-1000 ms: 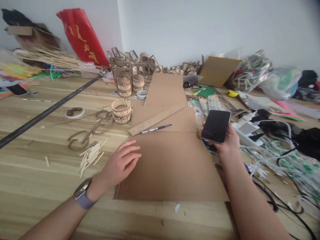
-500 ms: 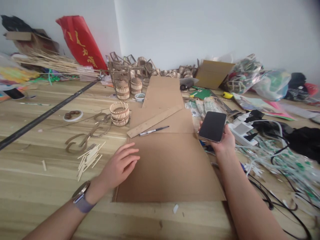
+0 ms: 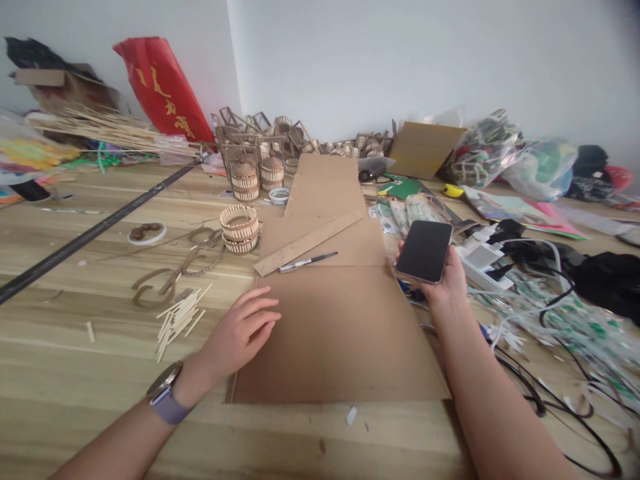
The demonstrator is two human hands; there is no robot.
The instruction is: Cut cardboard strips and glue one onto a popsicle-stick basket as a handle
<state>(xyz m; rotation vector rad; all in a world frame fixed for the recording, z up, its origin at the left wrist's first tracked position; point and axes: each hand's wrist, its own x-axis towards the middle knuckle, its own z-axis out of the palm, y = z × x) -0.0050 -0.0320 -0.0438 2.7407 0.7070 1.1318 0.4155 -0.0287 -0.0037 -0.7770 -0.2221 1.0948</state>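
My right hand (image 3: 453,280) holds a smartphone (image 3: 425,251) with its dark screen facing up, right of the cardboard sheet (image 3: 340,333). Over the sheet's left edge, my left hand (image 3: 245,330) has its fingers stretched out and nothing in it. A pen (image 3: 309,261) lies on the cardboard, beside a flat wooden strip (image 3: 310,243) set at a slant. Left of these stands a small basket of pale and brown slats (image 3: 239,230). Thin pale sticks (image 3: 179,321) lie in a loose pile near my left hand, with curved brown strips (image 3: 163,283) behind them.
Several small slatted baskets (image 3: 257,167) crowd the back by the wall. A black bar (image 3: 100,230) runs diagonally at left, near a white dish (image 3: 147,233) of brown balls. At right lie a power strip (image 3: 483,263), cables and plastic bags (image 3: 543,170).
Almost nothing differs. The phone and my right hand have shifted very slightly left; my left hand keeps its place.
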